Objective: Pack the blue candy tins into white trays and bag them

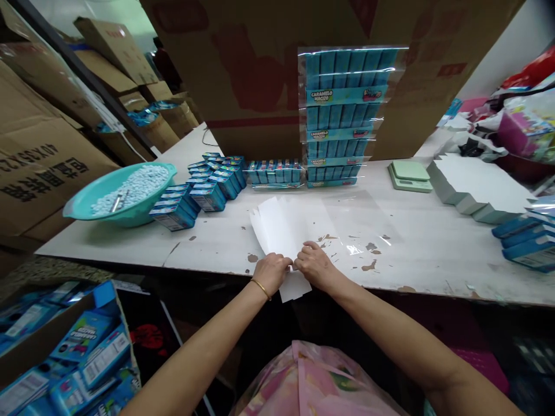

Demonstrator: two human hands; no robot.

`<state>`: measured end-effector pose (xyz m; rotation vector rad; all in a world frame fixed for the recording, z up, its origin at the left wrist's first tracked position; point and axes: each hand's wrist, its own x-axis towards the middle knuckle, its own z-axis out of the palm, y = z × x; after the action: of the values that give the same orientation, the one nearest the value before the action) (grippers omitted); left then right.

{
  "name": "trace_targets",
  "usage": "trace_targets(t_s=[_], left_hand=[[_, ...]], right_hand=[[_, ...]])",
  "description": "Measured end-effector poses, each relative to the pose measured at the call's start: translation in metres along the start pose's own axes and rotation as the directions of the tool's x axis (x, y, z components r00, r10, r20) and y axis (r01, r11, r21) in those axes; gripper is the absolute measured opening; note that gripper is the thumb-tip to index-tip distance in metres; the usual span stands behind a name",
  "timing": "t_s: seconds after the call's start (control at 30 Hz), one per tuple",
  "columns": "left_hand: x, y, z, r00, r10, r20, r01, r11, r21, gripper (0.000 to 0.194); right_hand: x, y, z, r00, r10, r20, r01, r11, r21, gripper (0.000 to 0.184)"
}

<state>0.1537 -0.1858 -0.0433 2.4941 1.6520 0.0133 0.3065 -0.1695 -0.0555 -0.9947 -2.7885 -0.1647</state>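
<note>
Both my hands meet at the near edge of the white table. My left hand, with a gold bangle on its wrist, pinches the near end of a stack of clear plastic bags with white backing. My right hand is closed on the same bags right beside it, fingertips touching the left hand's. The bags lie flat and fan away from me, their lower corner hanging over the table edge. A clear sheet spreads to the right of them.
Small blue boxes cluster left of the bags, next to a teal basin of white candies. Wrapped packs of boxes stack against a big carton. A green scale, white flat boxes and more blue boxes lie right.
</note>
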Motion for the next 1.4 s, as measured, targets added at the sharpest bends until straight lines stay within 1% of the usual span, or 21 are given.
trace_targets(t_s=[0.07,0.13,0.23,0.3,0.37,0.47,0.6,0.67,0.73,0.8,0.83,0.87,0.9,0.97,1.0,1.03,1.07,1.13,1.2,1.3,1.4], left_hand=[[0.004,-0.006,-0.003,0.999,-0.036,-0.023,0.034,0.997,-0.063,0.019],[0.009,-0.013,-0.005,0.998,-0.052,-0.045,0.045,0.989,-0.139,0.018],[0.013,-0.019,-0.003,0.999,-0.026,-0.024,0.022,0.986,-0.168,0.019],[0.014,-0.019,0.001,1.0,0.022,0.007,-0.021,0.992,-0.124,0.021],[0.013,-0.018,0.003,0.996,0.083,0.014,-0.082,0.994,-0.066,0.021],[0.012,-0.014,0.002,0.99,0.129,0.052,-0.13,0.991,0.015,0.02],[0.012,-0.008,-0.003,0.977,0.104,0.184,-0.128,0.984,0.122,0.02],[0.012,-0.006,-0.003,0.972,0.117,0.205,-0.152,0.975,0.163,0.019],[0.01,-0.006,-0.002,0.972,0.131,0.197,-0.168,0.969,0.184,0.018],[0.008,-0.006,0.0,0.973,0.136,0.185,-0.17,0.968,0.184,0.018],[0.008,-0.006,0.001,0.974,0.135,0.182,-0.167,0.97,0.178,0.018],[0.008,-0.006,0.001,0.975,0.133,0.18,-0.164,0.971,0.171,0.017],[0.009,-0.005,0.001,0.975,0.132,0.177,-0.162,0.973,0.163,0.016],[0.012,-0.003,0.001,0.977,0.125,0.173,-0.151,0.978,0.144,0.014],[0.014,-0.003,0.0,0.978,0.118,0.172,-0.141,0.982,0.128,0.014],[0.017,-0.003,0.0,0.98,0.107,0.167,-0.125,0.987,0.103,0.013],[0.018,-0.004,0.0,0.984,0.088,0.157,-0.1,0.993,0.07,0.012],[0.021,-0.01,0.001,0.992,0.044,0.12,-0.042,0.999,-0.017,0.014],[0.022,-0.017,0.004,0.997,0.029,0.07,-0.022,0.994,-0.104,0.017],[0.021,-0.024,0.008,0.998,0.06,0.028,-0.055,0.986,-0.16,0.021],[0.022,-0.021,0.009,0.997,0.067,0.042,-0.061,0.99,-0.127,0.023]], right_hand=[[-0.006,0.006,0.001,0.994,0.076,-0.082,-0.071,0.996,0.062,0.022],[-0.011,0.014,0.002,0.978,0.18,-0.102,-0.162,0.973,0.163,0.017],[-0.015,0.025,0.007,0.946,0.322,-0.026,-0.294,0.892,0.345,0.014],[-0.016,0.03,0.01,0.916,0.4,0.011,-0.361,0.815,0.453,0.012],[-0.017,0.032,0.013,0.873,0.487,0.015,-0.416,0.73,0.542,0.009],[-0.018,0.032,0.014,0.828,0.561,0.018,-0.444,0.636,0.631,0.006],[-0.023,0.028,0.019,0.8,0.599,0.001,-0.428,0.571,0.7,0.006],[-0.028,0.025,0.025,0.767,0.641,0.012,-0.435,0.506,0.745,0.006],[-0.033,0.021,0.032,0.723,0.691,0.019,-0.446,0.445,0.776,0.006],[-0.035,0.018,0.036,0.69,0.724,-0.01,-0.459,0.448,0.767,0.007],[-0.034,0.016,0.035,0.686,0.727,-0.045,-0.465,0.485,0.741,0.007],[-0.032,0.014,0.034,0.696,0.712,-0.092,-0.468,0.546,0.695,0.008],[-0.028,0.012,0.031,0.727,0.672,-0.143,-0.461,0.632,0.623,0.009],[-0.019,0.01,0.024,0.841,0.495,-0.216,-0.385,0.83,0.404,0.014],[-0.014,0.009,0.02,0.902,0.376,-0.212,-0.313,0.909,0.277,0.016],[-0.009,0.008,0.017,0.949,0.258,-0.182,-0.23,0.96,0.162,0.018],[-0.005,0.008,0.014,0.976,0.164,-0.14,-0.155,0.985,0.073,0.018],[0.001,0.007,0.01,0.996,0.061,-0.07,-0.063,0.998,-0.021,0.017],[0.003,0.005,0.009,0.999,0.022,-0.042,-0.024,0.999,-0.049,0.017],[0.005,0.004,0.012,0.997,-0.024,-0.074,0.02,0.999,-0.05,0.02],[0.009,0.005,0.018,0.989,-0.03,-0.144,0.026,0.999,-0.03,0.023]])
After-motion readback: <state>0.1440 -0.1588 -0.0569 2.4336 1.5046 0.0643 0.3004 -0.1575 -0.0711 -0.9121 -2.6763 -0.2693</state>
